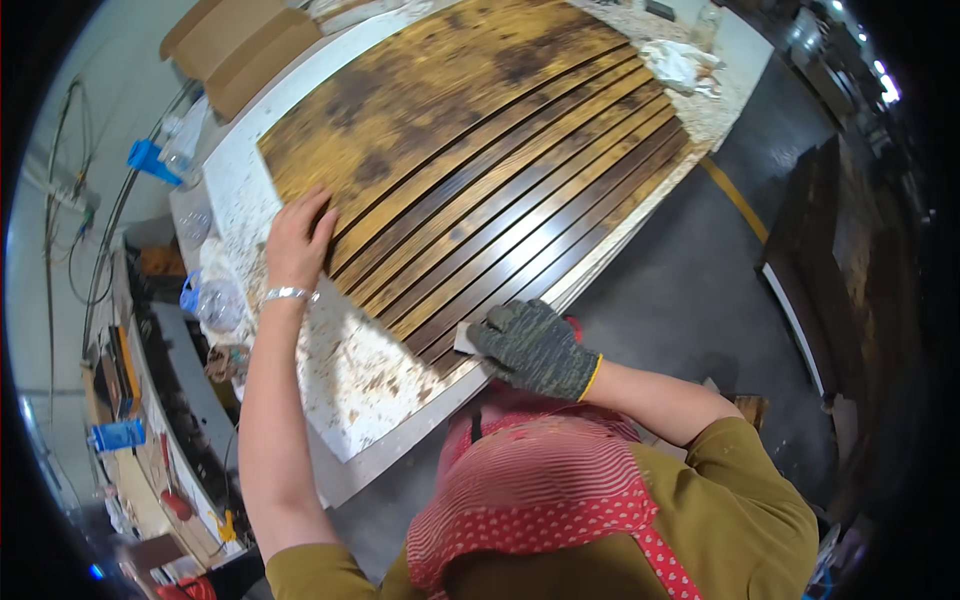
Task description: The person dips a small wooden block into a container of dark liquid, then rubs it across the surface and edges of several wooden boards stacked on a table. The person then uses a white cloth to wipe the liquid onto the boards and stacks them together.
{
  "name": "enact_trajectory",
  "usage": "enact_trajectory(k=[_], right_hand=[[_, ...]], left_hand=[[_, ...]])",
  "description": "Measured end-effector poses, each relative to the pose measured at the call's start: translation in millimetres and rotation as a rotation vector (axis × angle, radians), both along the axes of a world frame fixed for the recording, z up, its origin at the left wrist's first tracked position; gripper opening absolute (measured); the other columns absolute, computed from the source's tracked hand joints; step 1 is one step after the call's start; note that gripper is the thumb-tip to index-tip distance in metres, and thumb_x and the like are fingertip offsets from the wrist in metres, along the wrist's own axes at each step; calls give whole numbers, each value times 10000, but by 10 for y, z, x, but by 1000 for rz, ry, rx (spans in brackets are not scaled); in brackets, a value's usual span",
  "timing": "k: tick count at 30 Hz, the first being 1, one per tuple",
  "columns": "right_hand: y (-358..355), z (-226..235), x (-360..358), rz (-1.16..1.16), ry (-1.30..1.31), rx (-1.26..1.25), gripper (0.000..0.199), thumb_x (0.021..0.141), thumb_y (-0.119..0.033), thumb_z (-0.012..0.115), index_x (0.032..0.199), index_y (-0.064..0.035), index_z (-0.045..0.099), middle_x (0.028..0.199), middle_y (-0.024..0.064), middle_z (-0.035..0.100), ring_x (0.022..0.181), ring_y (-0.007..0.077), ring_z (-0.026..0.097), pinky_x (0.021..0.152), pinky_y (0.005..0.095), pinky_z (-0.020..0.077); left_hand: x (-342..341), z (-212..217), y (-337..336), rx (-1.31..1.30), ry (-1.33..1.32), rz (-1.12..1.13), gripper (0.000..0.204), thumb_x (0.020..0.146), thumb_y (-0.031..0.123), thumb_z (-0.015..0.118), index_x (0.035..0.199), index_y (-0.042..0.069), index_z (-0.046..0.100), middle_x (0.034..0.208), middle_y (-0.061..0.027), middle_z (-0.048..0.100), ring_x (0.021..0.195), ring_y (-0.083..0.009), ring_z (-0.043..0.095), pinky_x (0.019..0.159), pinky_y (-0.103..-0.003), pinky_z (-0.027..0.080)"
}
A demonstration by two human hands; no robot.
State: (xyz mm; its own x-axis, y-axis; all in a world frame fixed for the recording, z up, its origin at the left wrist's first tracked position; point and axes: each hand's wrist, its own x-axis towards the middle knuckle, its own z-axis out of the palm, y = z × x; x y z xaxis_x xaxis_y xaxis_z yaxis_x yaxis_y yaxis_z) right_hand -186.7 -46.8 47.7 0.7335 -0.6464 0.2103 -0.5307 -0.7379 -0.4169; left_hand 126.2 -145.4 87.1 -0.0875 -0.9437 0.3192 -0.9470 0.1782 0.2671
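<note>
Left hand (296, 240) bare, flat, fingers together on slatted wooden panel (480, 160). Right hand (533, 347), gloved, clamped on pale sanding block (466, 338) at panel's near edge. Brown cardboard boxes (240, 50) far beyond left hand, on surface (350, 390).

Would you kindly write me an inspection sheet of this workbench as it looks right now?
Surface: white workbench, speckled with brown stains and dust.
Job's things: dark-stained wooden slats lying side by side; a small pale sanding pad at their near ends.
Clutter: crumpled rag at the far end; cardboard boxes; clear plastic bottle beside the bench.
Grips: bare left hand flat on the slats, a metal bracelet on its wrist; gloved right hand pressing the pad.
Cables: wires along the left wall.
Surroundings: grey concrete floor, yellow floor line, dark boards at right.
</note>
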Motion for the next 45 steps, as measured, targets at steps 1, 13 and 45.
enact_trajectory(k=[1, 13, 45], right_hand=[[-96, 65, -163, -53, 53, 27, 274, 789, -225, 564, 1001, -59, 617, 868, 108, 585, 803, 275, 594, 714, 411, 463], [-1331, -154, -2263, -389, 80, -214, 392, 765, -275, 622, 1109, -89, 610, 894, 126, 539, 815, 309, 552, 704, 428, 448], [-1802, -73, -2624, -386, 138, -237, 379, 778, -231, 586, 1144, -133, 584, 887, 142, 577, 832, 285, 568, 734, 439, 466]], left_hand=[[-12, 6, 8, 5, -3, 10, 312, 882, 274, 580, 1118, 79, 637, 1216, -82, 603, 1120, -290, 538, 973, -372, 404], [-109, 78, 71, 74, 16, 57, 289, 894, 152, 567, 1154, 29, 598, 1256, -126, 574, 1177, -287, 522, 1004, -360, 386], [-121, -4, 0, 214, 328, 319, 312, 927, 170, 539, 1193, 10, 570, 1286, -124, 559, 1177, -227, 537, 967, -313, 413]])
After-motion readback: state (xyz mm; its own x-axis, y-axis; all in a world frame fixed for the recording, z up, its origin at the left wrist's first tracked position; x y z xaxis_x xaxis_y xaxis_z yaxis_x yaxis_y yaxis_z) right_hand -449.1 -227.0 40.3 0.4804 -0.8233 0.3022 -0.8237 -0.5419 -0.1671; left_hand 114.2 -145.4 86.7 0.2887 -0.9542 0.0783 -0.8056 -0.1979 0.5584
